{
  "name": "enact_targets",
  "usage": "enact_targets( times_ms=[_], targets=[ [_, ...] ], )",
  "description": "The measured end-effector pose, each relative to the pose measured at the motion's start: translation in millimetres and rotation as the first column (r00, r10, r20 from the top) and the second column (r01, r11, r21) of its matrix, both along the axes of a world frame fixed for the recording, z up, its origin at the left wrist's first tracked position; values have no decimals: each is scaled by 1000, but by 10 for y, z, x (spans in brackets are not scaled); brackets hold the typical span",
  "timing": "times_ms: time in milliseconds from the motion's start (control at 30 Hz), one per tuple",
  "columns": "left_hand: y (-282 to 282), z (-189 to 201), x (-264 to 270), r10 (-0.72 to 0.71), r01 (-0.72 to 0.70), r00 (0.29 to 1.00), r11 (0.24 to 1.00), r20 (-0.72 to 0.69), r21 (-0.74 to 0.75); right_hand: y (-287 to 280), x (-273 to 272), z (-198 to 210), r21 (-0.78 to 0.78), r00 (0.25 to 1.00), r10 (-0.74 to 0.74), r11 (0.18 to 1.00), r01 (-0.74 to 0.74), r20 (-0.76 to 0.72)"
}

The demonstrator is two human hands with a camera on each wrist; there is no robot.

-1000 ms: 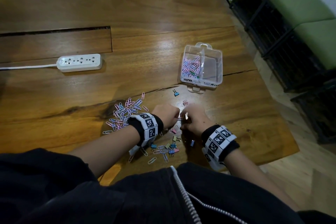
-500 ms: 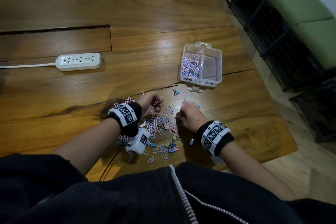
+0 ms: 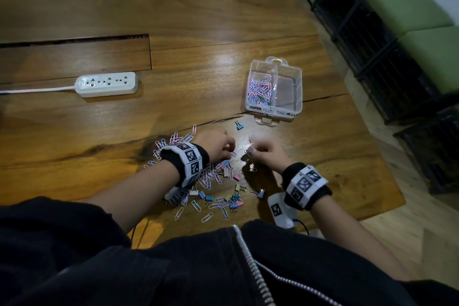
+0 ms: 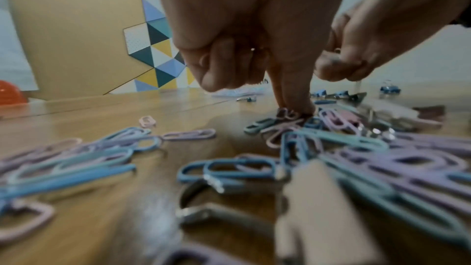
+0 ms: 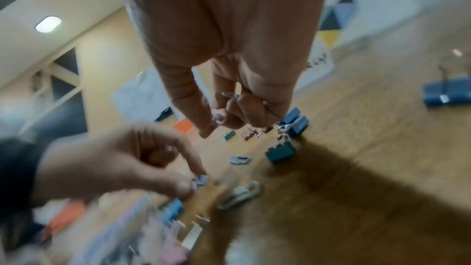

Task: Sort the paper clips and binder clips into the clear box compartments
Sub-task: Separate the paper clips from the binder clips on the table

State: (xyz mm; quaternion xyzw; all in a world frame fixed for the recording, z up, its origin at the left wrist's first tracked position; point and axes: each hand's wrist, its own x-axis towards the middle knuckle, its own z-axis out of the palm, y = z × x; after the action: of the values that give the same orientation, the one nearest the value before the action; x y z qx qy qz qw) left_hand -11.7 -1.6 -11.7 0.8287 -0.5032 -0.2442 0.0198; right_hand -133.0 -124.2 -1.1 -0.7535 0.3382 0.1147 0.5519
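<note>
Pastel paper clips (image 3: 208,177) and small binder clips (image 3: 233,202) lie scattered on the wooden table (image 3: 173,112). My left hand (image 3: 229,154) pinches a paper clip (image 4: 289,114) against the table between thumb and forefinger, its other fingers curled. Just to the right, my right hand (image 3: 250,151) is curled around binder clips (image 5: 229,96), whose wire handles show between the fingers (image 5: 244,108). The clear box (image 3: 298,82) stands further back, with paper clips (image 3: 260,89) in its left compartment. A lone blue binder clip (image 3: 239,126) lies between the hands and the box.
A white power strip (image 3: 106,83) with its cable lies at the left. A slot (image 3: 74,40) runs across the tabletop behind it. The table's right edge drops to the floor, with dark crates (image 3: 372,45) and green cushions (image 3: 409,7) beyond.
My left hand swung left into the paper clip pile, then came back right towards the right hand. The right hand has stayed almost in place, still curled.
</note>
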Motion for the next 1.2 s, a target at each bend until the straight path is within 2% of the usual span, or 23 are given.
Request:
enact_targets(
  times_ms=[33,100,200,267,300,333,367,400,433,467,500,533,567,600,633,667,733,800,867,933,1033,1133,1200],
  targets=[
    [4,-4,-19,-30,30,999,1000,26,0,-23,-15,21,123,995,-99,988,95,26],
    [38,-14,-52,-57,56,995,998,80,22,-71,-56,47,369,957,-287,895,250,48],
    [108,-53,-79,-40,34,997,996,63,87,-108,-117,80,577,919,-393,752,318,6],
    [136,-49,-60,93,-89,989,995,-112,40,-106,-139,73,566,929,-369,762,317,-24],
    [140,-40,-33,211,-220,943,975,-258,-6,-96,-144,55,522,944,-329,799,298,-35],
    [149,-31,2,340,-394,830,919,-441,-33,-79,-146,45,466,961,-274,845,262,-44],
    [167,-16,41,431,-572,639,820,-637,-19,-57,-149,41,408,977,-206,889,208,-49],
    [188,5,78,440,-695,408,718,-800,40,-34,-149,30,359,988,-141,921,152,-55],
    [219,25,107,383,-753,191,648,-904,115,-8,-151,28,314,994,-91,943,106,-64],
    [251,37,126,304,-767,24,616,-952,178,17,-148,31,281,995,-63,956,82,-74],
    [275,43,132,238,-764,-85,608,-968,216,41,-145,38,260,995,-60,962,80,-84],
    [285,46,131,198,-760,-136,608,-971,230,69,-136,48,236,994,-66,968,86,-92],
    [288,46,121,193,-756,-144,611,-970,234,97,-133,60,195,994,-57,978,75,-95],
    [272,44,101,224,-753,-111,617,-968,229,119,-132,55,123,996,-21,992,32,-91],
    [256,58,73,274,-741,-29,639,-961,205,127,-136,31,16,995,49,999,-48,-92],
    [242,71,42,334,-712,95,681,-938,171,133,-139,12,-112,984,136,983,-149,-113],
    [225,94,-24,401,-584,417,806,-815,97,135,-152,-44,-345,946,255,885,-311,-199],
    [231,94,-83,315,-358,699,931,-643,66,141,-156,-83,-428,934,265,835,-346,-239],
    [247,109,-137,146,-117,901,989,-409,95,157,-154,-90,-427,936,255,838,-340,-244],
    [247,103,-169,22,5,969,994,-244,112,157,-156,-105,-396,933,259,852,-342,-249],
    [231,105,-195,-7,18,986,998,-169,60,108,-153,-121,-325,962,199,912,-251,-186],
    [205,112,-215,-13,18,987,999,-157,32,21,-156,-86,-16,998,-33,999,33,-57],
    [182,125,-233,-22,26,988,999,-152,25,-30,-170,-29,253,978,-210,946,203,2]
  ],
)
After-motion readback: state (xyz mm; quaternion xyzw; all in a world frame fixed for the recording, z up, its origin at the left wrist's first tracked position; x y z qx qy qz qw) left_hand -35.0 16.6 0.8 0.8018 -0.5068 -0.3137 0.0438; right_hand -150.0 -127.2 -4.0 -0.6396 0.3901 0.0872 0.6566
